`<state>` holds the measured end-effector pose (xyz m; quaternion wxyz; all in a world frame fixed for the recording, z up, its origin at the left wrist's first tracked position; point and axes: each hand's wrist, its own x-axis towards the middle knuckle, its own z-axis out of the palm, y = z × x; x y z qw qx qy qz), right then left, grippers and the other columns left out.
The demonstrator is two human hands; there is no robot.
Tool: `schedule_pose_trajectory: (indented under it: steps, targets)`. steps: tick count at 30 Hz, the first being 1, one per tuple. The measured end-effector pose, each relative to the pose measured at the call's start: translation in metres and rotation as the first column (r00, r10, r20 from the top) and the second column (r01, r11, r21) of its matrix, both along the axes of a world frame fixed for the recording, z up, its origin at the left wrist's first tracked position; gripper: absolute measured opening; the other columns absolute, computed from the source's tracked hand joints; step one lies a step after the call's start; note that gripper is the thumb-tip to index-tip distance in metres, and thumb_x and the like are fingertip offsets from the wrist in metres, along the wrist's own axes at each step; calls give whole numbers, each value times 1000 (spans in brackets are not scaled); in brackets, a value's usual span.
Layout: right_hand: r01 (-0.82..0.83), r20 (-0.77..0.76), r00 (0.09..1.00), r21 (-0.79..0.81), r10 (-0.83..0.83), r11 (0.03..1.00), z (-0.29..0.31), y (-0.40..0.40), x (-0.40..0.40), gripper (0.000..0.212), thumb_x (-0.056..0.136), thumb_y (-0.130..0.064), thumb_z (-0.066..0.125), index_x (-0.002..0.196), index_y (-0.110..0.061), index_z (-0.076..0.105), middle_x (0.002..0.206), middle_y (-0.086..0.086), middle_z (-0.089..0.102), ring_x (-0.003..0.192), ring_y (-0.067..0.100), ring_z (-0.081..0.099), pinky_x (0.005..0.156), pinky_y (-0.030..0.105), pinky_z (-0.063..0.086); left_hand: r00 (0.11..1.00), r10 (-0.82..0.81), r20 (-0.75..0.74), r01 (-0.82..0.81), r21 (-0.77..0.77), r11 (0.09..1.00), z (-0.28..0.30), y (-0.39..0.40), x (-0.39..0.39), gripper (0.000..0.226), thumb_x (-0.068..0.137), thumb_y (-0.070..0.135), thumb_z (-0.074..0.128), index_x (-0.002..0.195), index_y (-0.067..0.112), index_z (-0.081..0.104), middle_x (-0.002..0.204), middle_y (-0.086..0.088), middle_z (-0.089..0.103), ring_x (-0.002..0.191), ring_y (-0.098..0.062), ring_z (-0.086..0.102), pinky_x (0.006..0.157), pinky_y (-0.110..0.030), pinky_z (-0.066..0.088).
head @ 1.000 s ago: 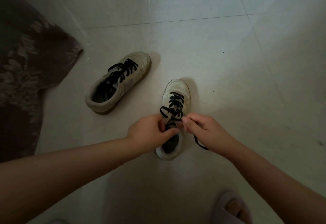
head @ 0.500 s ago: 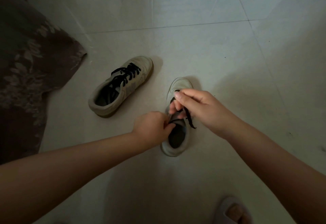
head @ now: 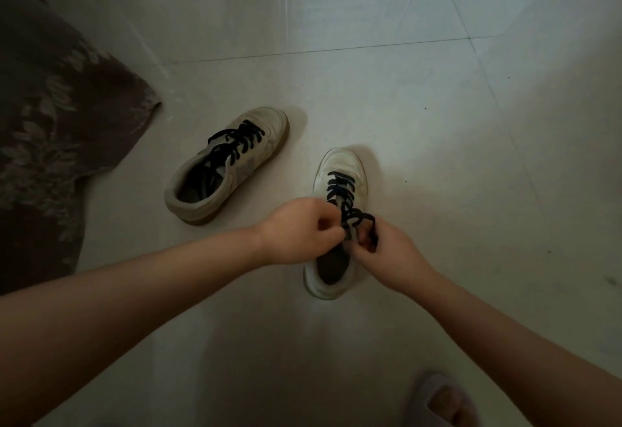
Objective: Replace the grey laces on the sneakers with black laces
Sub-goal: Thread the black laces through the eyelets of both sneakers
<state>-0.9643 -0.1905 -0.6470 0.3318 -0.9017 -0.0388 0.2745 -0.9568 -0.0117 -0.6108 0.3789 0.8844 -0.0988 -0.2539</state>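
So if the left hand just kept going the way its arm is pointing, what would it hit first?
Probably the right hand: the left hand reaches rightward over the near sneaker, both hands pinching its black lace. Depth is unclear.

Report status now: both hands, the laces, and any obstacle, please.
Left hand and right hand pinch the black lace at the near sneaker top. Far sneaker laced black. Nothing in the way.

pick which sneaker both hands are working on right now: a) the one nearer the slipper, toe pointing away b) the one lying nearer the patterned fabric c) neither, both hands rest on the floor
a: the left hand and right hand both pinch the black lace at the top of the right-side sneaker; the other sneaker lies untouched.
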Motion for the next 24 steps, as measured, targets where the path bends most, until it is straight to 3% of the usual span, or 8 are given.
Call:
schedule_pose_trajectory:
  steps: [3, 6, 9, 12, 16, 20, 22, 24]
  targets:
    - [20, 43, 999, 30, -21, 999, -3, 7, -2, 8, 85, -25, 62, 89, -25, 55, 75, -5, 57, 69, 12, 55, 58, 25, 36, 967, 65, -247, -125, -236, 964, 6, -1, 2, 22, 85, 20, 56, 71, 3, 58, 64, -5, 50, 61, -12, 44, 62, -28, 38]
    - [51, 43, 998, 19, -51, 999, -3, 11, 3, 19, 84, -22, 61, 102, -15, 60, 80, 0, 62, 77, 19, 59, 59, 24, 38, 932, 117, -344, -246, -359, 901, 15, 9, 2, 40, 74, 31, 55, 84, -7, 62, 79, -8, 57, 76, -14, 49, 72, -27, 40]
    - [20, 40, 999, 3, -20, 1000, -1, 10, 11, 9, 85, -19, 61, 84, -19, 51, 67, -5, 51, 65, 15, 50, 51, 16, 33, 908, 169, -384, -329, -402, 855, 23, 28, 2, 34, 84, 17, 53, 88, -16, 61, 79, -3, 67, 78, -6, 59, 74, -15, 47]
    - [-34, 33, 999, -9, 35, 999, 2, 9, 14, 26, 86, -24, 63, 74, -20, 40, 62, -6, 46, 58, 11, 46, 57, 27, 34, 860, 252, -444, -436, -381, 815, 18, 41, 1, 27, 90, 8, 50, 69, -5, 60, 72, -9, 67, 79, -22, 65, 84, -33, 55]
    - [11, 122, 992, 135, -28, 991, 23, 1, 10, 28, 83, -45, 64, 83, -21, 50, 67, -7, 51, 59, 6, 48, 56, 23, 40, 917, 327, -230, -346, -49, 937, 11, 46, 7, 25, 94, 25, 52, 72, 13, 54, 62, 1, 55, 58, -14, 56, 72, -38, 55]
    - [-26, 281, 959, 253, -48, 967, 48, 1, 6, 28, 89, -49, 48, 86, -23, 56, 62, -6, 50, 55, 6, 47, 51, 17, 34, 994, 80, 78, -94, 201, 975, 16, 41, 15, 31, 87, 46, 58, 110, 26, 51, 64, 6, 58, 60, -5, 54, 63, -29, 47]
    - [-71, 330, 944, 254, -18, 965, 56, 3, 6, 25, 91, -44, 47, 86, -22, 59, 62, -10, 50, 57, 5, 48, 52, 14, 33, 980, -138, 147, 71, 387, 919, 20, 41, 20, 56, 84, 55, 57, 131, 29, 41, 83, 8, 63, 80, -8, 60, 79, -31, 48]
    - [-106, 346, 938, 260, 10, 960, 61, 6, 9, 15, 94, -33, 52, 85, -23, 59, 64, -15, 52, 59, 2, 50, 54, 11, 34, 902, -360, 240, 160, 587, 793, 20, 38, 23, 68, 81, 64, 52, 139, 31, 35, 120, 7, 54, 117, -15, 49, 107, -37, 30]
